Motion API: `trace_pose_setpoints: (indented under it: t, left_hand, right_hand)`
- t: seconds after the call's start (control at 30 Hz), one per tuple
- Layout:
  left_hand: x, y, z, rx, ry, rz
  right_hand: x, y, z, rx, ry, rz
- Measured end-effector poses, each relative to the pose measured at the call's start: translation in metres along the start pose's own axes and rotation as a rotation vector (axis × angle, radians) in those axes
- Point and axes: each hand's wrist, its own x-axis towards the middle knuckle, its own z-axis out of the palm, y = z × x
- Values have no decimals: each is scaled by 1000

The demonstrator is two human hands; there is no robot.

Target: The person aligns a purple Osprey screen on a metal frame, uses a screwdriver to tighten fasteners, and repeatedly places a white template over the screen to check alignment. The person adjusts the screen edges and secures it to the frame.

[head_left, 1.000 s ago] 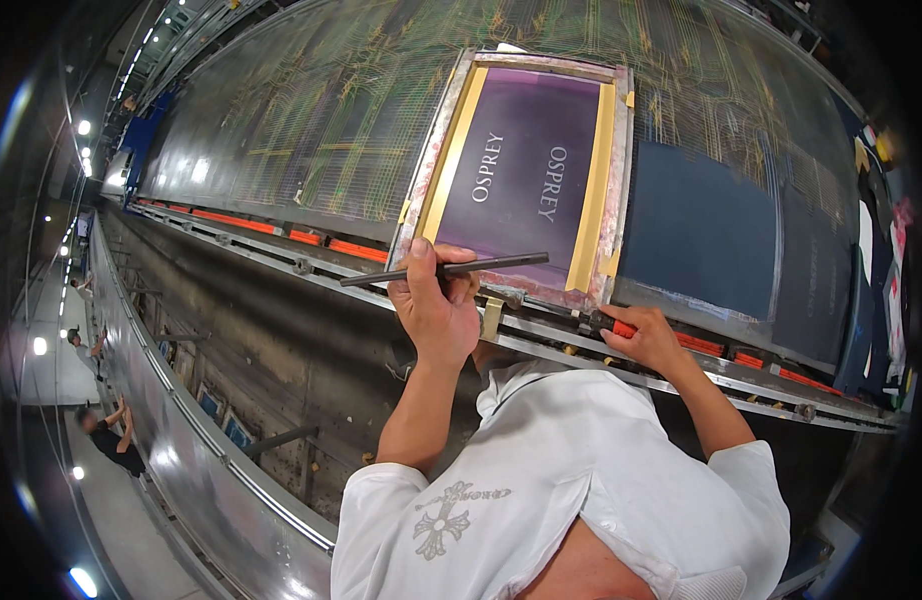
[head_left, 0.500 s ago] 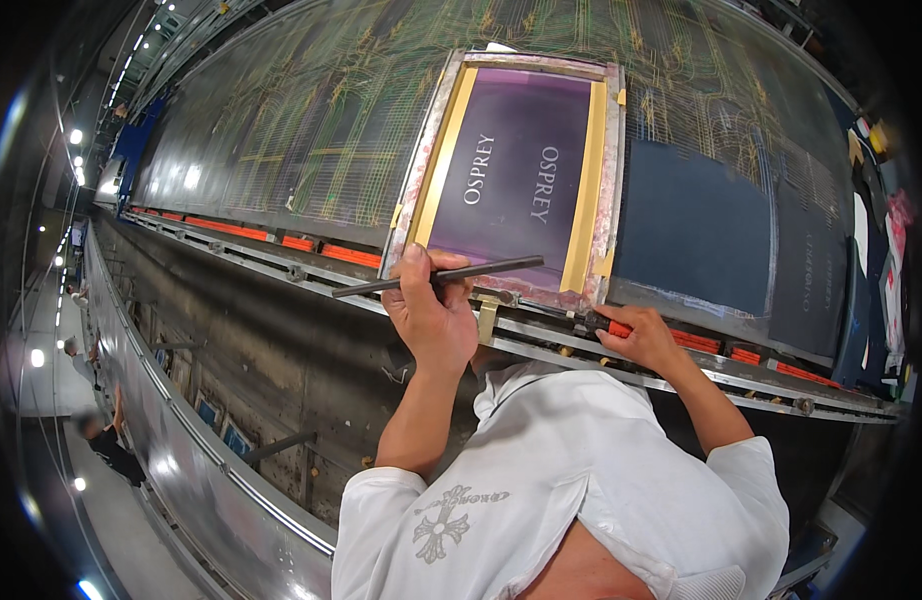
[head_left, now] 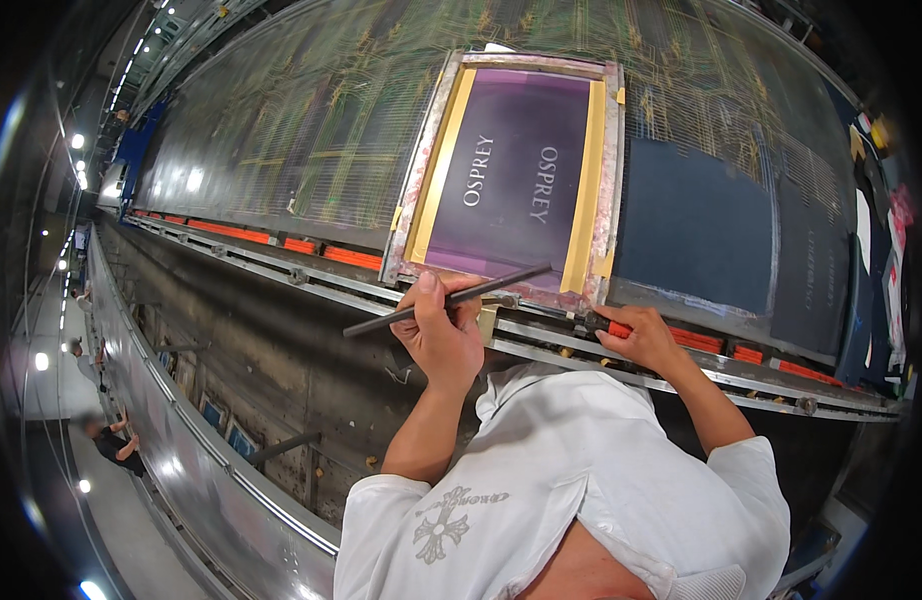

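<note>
Left hand: my left hand (head_left: 443, 338) is clenched round a long dark rod (head_left: 447, 299), fingers (head_left: 428, 292) wrapped over it, the rod lying crosswise just below the screen's near edge.
Right hand: my right hand (head_left: 636, 338) rests on the metal rail (head_left: 541, 340), fingers curled over something small and dark there; whether they truly pinch it I cannot tell.
Just past the fingers: the printing screen (head_left: 511, 170), a worn frame with yellow tape bordering purple mesh and pale lettering, lies flat on the long counter (head_left: 281, 130), its near edge touching the rail.
To the right of the fingers: a dark fabric panel (head_left: 696, 225) lies just beside the frame.
Step in hand: I'd judge I'm seating and lining up the screen against the rail, rod ready.
Next move: probably a steady right-hand hold on the frame while the rod comes up onto the mesh, kept level.
Far left: other people (head_left: 111, 445) stand down in the aisle, well apart.
</note>
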Motion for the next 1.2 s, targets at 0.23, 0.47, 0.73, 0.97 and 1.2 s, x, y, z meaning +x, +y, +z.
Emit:
trace_pose_setpoints:
  t: [0.23, 0.47, 0.73, 0.97, 1.2]
  left_hand:
    - [14, 5, 7, 209, 24, -371]
    - [33, 36, -7, 409, -507, -409]
    - [68, 82, 32, 1505, -1345, 878]
    - [-4, -9, 23, 59, -261, 357]
    - [63, 31, -14, 14, -820, -856]
  right_hand:
    - [-4, 17, 19, -41, 0, -8]
    - [-7, 2, 14, -12, 53, -53]
    - [0, 2, 4, -29, 17, -16]
    - [-7, 11, 12, -8, 85, -52]
    - [-4, 3, 11, -9, 16, 10]
